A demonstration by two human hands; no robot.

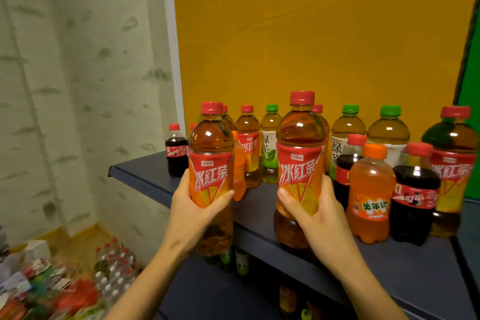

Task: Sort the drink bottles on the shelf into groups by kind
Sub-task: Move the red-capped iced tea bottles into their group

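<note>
My left hand grips an iced red tea bottle with a red cap, held off the front edge of the dark shelf. Around a second iced red tea bottle curls my right hand; whether that bottle's base touches the shelf I cannot tell. Behind stand more red tea bottles, green tea bottles with green caps, small cola bottles, and an orange soda bottle. One cola bottle stands at the shelf's far left.
A yellow wall backs the shelf, with a green panel at right. A lower shelf holds more bottles. On the floor at left sit packs of water bottles and colourful packets. A curtain hangs on the left.
</note>
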